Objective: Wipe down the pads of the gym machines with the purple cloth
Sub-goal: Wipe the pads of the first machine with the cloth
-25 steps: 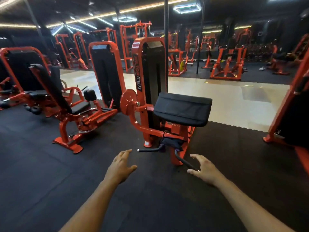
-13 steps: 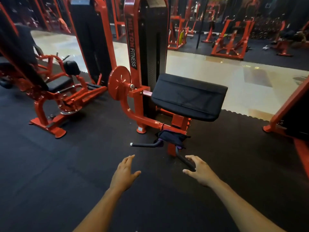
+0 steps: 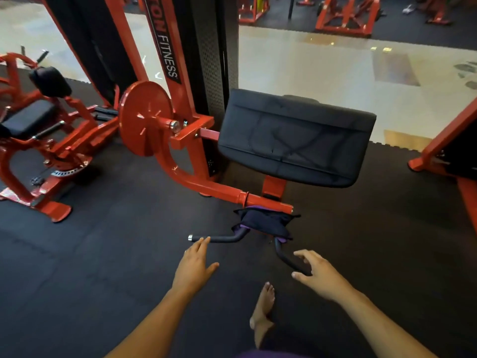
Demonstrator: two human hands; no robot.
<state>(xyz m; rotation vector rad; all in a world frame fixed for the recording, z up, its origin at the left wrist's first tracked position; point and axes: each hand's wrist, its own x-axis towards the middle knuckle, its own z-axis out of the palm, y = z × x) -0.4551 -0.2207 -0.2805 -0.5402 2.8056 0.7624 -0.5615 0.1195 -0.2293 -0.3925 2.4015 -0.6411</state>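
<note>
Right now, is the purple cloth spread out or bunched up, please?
Bunched up: the purple cloth hangs in dark folds over the handlebar, and neither hand is holding it.

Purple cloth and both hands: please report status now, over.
Left hand open, fingers at left handle. Right hand open, near right handle, holding nothing. Purple cloth draped over the bar, untouched. Pad unobstructed.
</note>
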